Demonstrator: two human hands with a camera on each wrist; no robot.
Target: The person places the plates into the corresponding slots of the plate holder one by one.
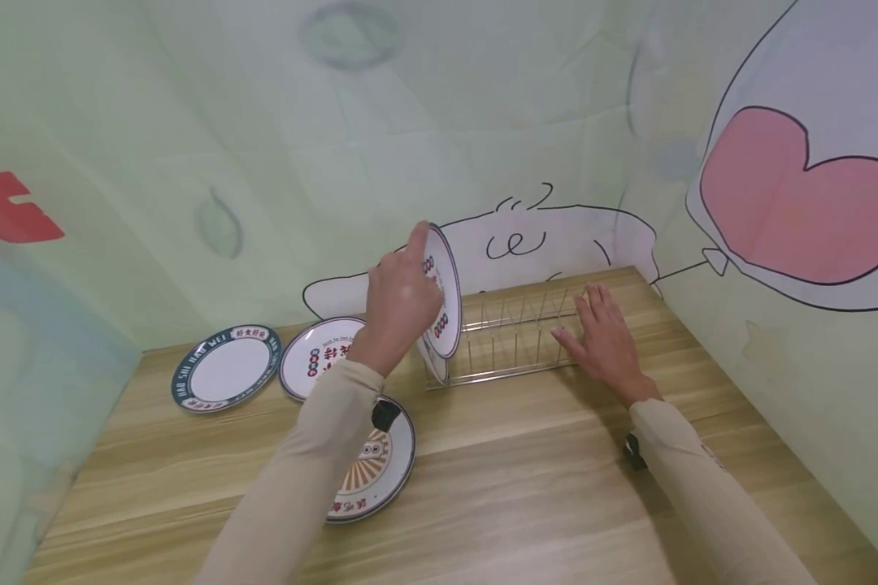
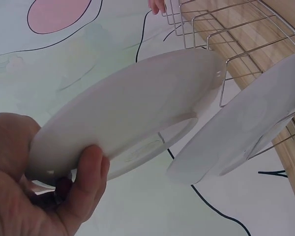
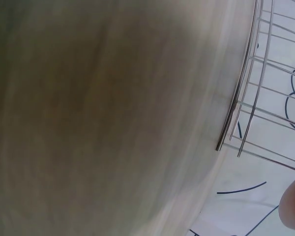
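Note:
My left hand (image 1: 404, 305) pinches the rim of a white plate (image 1: 448, 296) with a dark edge and red and dark print, held tilted on edge above the left end of a wire dish rack (image 1: 508, 375). In the left wrist view the thumb lies on the back of this plate (image 2: 132, 101). Another plate (image 2: 246, 120) stands on edge in the rack's leftmost part, just beyond the held one. At the rack's right end is my right hand (image 1: 606, 345), fingers extended and fingertips right at the end wires. Only a fingertip (image 3: 292, 206) shows in the right wrist view.
Left on the wooden table (image 1: 527, 487) lie a plate with a dark green rim (image 1: 227, 370), a white plate with red print (image 1: 307, 357), and a plate with an orange ray pattern (image 1: 366, 479) partly behind my left forearm. A cartoon-printed wall covering (image 1: 410, 122) borders the table.

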